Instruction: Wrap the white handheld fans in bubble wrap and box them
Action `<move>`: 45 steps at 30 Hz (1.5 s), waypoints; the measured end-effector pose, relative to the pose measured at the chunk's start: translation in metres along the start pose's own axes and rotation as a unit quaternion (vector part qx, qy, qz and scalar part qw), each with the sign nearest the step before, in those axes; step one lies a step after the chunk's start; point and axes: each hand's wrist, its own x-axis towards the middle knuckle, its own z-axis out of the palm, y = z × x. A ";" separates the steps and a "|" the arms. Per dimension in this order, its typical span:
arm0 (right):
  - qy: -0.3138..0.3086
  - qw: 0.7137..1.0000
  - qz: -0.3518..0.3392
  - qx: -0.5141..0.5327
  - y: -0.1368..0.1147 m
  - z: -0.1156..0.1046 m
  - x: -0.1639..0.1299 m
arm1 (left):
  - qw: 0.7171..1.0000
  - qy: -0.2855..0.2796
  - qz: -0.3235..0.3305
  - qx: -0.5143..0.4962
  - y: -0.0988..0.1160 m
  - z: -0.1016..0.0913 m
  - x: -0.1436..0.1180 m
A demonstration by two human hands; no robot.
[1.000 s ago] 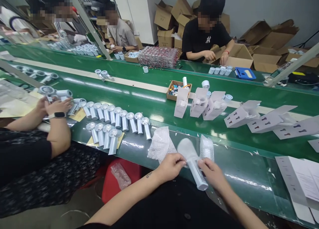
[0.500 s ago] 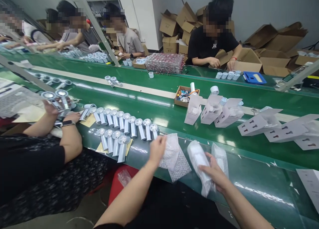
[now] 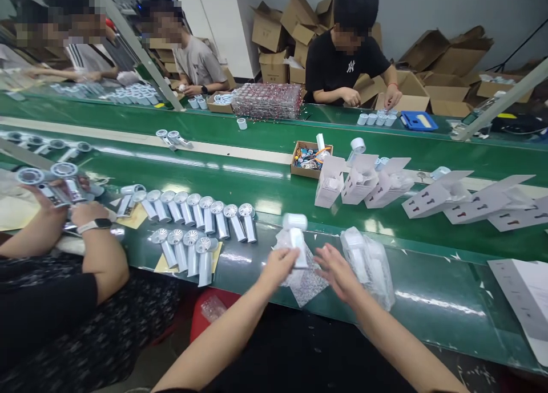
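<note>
1. A small factory packing line — a long green conveyor belt point(image 3: 265, 187) runs between seated workers on both sides.
2. Rows of identical handheld fans point(image 3: 205, 216) lie beside open white cartons point(image 3: 359, 179).
3. Stacked cardboard boxes point(image 3: 278, 45) fill the back wall — stock, not furniture.

Near the worktop's front edge lie twelve loose fans point(image 3: 201, 222): eight in the back row, four in front. Three open cartons point(image 3: 359, 179) stand mid-belt, three flat ones point(image 3: 471, 199) toward its right edge.
</note>
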 end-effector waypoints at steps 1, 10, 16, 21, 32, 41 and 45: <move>-0.027 0.996 0.043 0.068 -0.002 0.013 0.000 | 0.999 -0.032 0.029 -0.014 -0.003 0.007 -0.009; -0.113 0.974 0.149 0.127 -0.010 -0.023 -0.025 | 0.979 -0.051 0.168 0.104 -0.068 0.016 -0.010; -0.237 0.941 0.217 0.110 -0.006 -0.023 -0.049 | 0.981 -0.068 0.180 -0.018 -0.024 0.023 -0.019; -0.219 0.953 0.195 0.073 -0.009 -0.034 -0.047 | 0.977 -0.037 0.187 -0.091 0.012 0.016 -0.034; -0.126 0.977 0.156 0.079 -0.028 -0.060 -0.079 | 0.876 0.116 0.468 0.006 0.045 0.038 -0.085; -0.032 0.975 0.163 0.145 -0.039 -0.064 -0.079 | 0.874 0.120 0.466 0.069 0.063 0.055 -0.078; -0.009 0.985 0.131 0.113 -0.039 -0.066 -0.069 | 0.834 0.094 0.524 0.142 0.085 0.062 -0.075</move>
